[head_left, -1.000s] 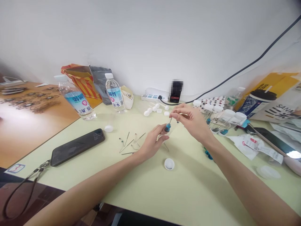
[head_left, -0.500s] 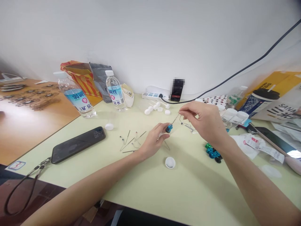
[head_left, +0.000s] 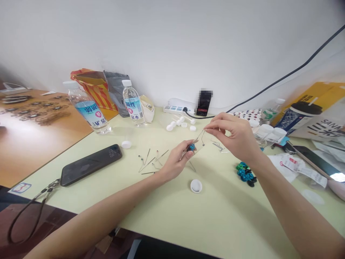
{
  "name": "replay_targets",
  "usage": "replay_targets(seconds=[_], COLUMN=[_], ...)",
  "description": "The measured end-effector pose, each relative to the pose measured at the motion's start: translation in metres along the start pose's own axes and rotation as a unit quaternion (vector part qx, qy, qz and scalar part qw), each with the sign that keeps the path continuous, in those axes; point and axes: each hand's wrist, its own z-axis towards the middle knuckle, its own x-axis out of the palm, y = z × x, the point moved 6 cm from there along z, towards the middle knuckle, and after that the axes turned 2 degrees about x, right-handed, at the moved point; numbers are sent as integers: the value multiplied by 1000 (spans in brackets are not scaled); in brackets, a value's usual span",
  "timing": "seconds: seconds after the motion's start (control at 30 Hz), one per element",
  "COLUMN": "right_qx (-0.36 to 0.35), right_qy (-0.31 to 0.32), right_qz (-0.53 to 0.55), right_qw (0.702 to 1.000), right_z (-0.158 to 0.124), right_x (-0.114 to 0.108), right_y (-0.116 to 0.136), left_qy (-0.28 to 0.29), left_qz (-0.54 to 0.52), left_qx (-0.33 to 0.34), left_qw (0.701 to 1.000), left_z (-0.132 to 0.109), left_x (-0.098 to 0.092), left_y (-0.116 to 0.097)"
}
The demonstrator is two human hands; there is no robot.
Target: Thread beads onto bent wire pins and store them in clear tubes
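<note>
My left hand (head_left: 176, 160) pinches a blue bead (head_left: 192, 147) threaded on a thin metal wire (head_left: 199, 137). My right hand (head_left: 231, 133) holds the wire's upper end between thumb and fingertips, above and to the right of the bead. Several loose metal pins (head_left: 151, 162) lie on the pale green table (head_left: 167, 212) to the left of my left hand. A heap of blue, green and black beads (head_left: 245, 174) sits below my right wrist. A white bottle cap (head_left: 196, 186) lies upside down between my hands.
A black phone (head_left: 91, 167) lies at the table's left, with a lanyard hanging over the edge. Water bottles (head_left: 131, 104) and a power strip (head_left: 176, 110) stand along the wall. White caps, small jars, papers and a second phone crowd the right side.
My right hand has moved right and drawn the wire up through the bead. The bead heap is now uncovered, and my left hand has closed further around the bead.
</note>
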Motion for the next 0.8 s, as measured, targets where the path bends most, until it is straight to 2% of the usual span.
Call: replay_targets(seconds=[0.33, 0.57, 0.7, 0.8], right_qx=[-31, -25, 19, 107], right_qy=[70, 195, 210, 279], right_qz=[-43, -110, -122, -43], right_qw=[996, 974, 970, 953], right_z=[0, -5, -8, -13], right_x=[0, 3, 1, 5], right_y=[1, 2, -5, -14], left_qy=[-7, 20, 7, -5], left_qz=[-15, -45, -29, 11], left_qx=[2, -16, 3, 34], left_qw=[1000, 999, 1000, 999], left_z=[0, -1, 1, 3], left_x=[2, 5, -1, -4], left_y=[-2, 5, 2, -5])
